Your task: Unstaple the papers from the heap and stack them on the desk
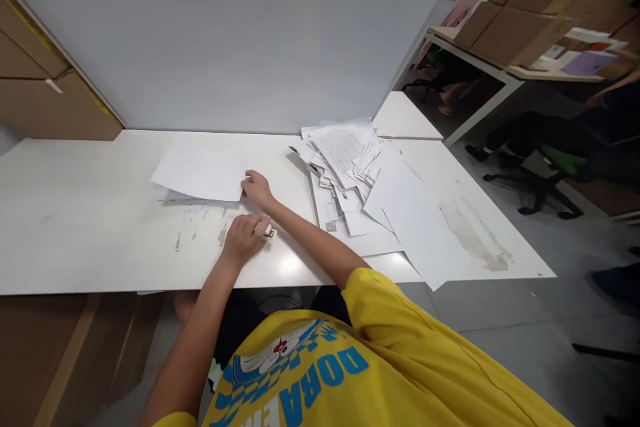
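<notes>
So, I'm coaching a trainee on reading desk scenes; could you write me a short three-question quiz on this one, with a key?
1. Which hand is holding the stapler?
2. True or false: the messy paper pile lies to the right of the stapler.
3. Fill in the blank: the right hand has its fingers at the edge of a white ____.

Key:
1. The left hand.
2. True.
3. Sheet.
</notes>
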A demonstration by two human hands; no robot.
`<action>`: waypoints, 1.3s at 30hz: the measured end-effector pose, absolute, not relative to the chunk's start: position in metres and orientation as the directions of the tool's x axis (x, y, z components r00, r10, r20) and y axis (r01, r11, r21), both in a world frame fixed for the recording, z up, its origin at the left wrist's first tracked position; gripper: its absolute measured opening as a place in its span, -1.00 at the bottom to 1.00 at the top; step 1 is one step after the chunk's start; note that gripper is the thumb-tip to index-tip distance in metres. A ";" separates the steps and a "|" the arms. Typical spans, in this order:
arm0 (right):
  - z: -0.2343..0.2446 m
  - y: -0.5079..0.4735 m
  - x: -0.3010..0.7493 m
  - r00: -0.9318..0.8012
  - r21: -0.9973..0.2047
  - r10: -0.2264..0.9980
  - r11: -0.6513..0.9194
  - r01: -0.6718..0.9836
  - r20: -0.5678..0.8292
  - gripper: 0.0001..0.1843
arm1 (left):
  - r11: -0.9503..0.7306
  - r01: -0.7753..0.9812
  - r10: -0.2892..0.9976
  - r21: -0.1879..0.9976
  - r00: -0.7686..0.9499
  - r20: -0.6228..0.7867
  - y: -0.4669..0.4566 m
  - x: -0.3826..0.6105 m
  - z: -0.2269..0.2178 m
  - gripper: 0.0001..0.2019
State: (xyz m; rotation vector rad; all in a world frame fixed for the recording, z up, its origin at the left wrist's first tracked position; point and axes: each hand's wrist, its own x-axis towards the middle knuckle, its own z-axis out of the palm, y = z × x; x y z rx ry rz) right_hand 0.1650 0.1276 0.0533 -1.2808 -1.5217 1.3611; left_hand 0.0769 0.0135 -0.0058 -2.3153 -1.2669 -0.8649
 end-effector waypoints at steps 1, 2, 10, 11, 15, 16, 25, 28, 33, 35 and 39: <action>0.049 0.126 0.160 -0.238 -0.957 0.966 -0.025 0.288 -0.097 -0.74 | -0.523 0.852 0.626 -0.022 0.402 0.669 0.014 0.077 -0.005 -0.70; 0.045 0.125 0.158 -0.221 -0.936 0.971 -0.007 0.352 -0.090 -0.73 | -0.516 0.856 0.625 -0.022 0.395 0.673 0.014 0.077 -0.004 -0.70; 0.053 0.131 0.174 -0.312 -0.755 0.946 0.140 0.640 -0.089 -0.50 | -0.671 0.740 0.461 -0.050 0.469 0.754 0.027 0.075 0.007 -0.64; 0.057 0.130 0.177 -0.323 -0.756 0.942 0.142 0.639 -0.096 -0.47 | -0.677 0.734 0.455 -0.052 0.473 0.754 0.028 0.075 0.008 -0.64; 0.075 0.110 0.220 -0.302 -0.784 0.953 0.193 0.590 0.007 -0.40 | -0.654 0.756 0.552 -0.022 0.496 0.670 0.033 0.077 0.013 -0.52; 0.079 0.100 0.242 -0.280 -0.781 0.958 0.224 0.583 0.066 -0.40 | -0.638 0.770 0.591 -0.010 0.497 0.636 0.034 0.078 0.015 -0.49; 0.054 0.004 0.482 0.117 -0.366 0.984 -0.060 0.929 0.137 -0.28 | -0.532 0.844 0.723 -0.073 0.497 0.480 0.045 0.090 0.015 -0.42; 0.025 -0.017 0.500 0.108 -0.365 0.975 -0.029 0.931 0.196 -0.39 | -0.500 0.866 0.751 -0.022 0.446 0.486 0.046 0.090 0.011 -0.41; -0.002 -0.025 0.498 0.137 -0.393 0.910 0.030 0.919 0.390 -0.51 | -0.533 0.845 0.754 -0.030 0.491 0.437 0.040 0.091 0.019 -0.46; -0.006 -0.025 0.500 0.148 -0.442 0.884 0.073 0.894 0.444 -0.52 | -0.547 0.837 0.749 -0.020 0.500 0.434 0.037 0.093 0.022 -0.50; -0.005 -0.040 0.492 0.236 -0.547 0.761 0.182 0.817 0.605 -0.52 | -0.613 0.786 0.718 0.082 0.511 0.474 0.038 0.091 0.026 -0.54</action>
